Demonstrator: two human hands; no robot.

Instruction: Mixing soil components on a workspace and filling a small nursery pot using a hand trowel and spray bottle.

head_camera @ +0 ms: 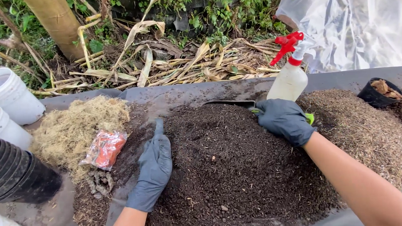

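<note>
Left hand (153,167), in a dark glove, lies flat with fingers together and extended on the near-left edge of the dark soil heap (230,161), gripping nothing. Right hand (285,120), also gloved, is closed on the green handle of a dark scoop (230,103) dug into the heap's far side. A spray bottle (290,75) with a red trigger stands just behind it; dry fibre pile (79,120) and small orange packet (105,149) lie left.

The left hand (154,167) in a dark glove lies flat, fingers straight, left of the soil pile (230,166). The gloved right hand (285,120) is curled at the pile's far edge.
</note>
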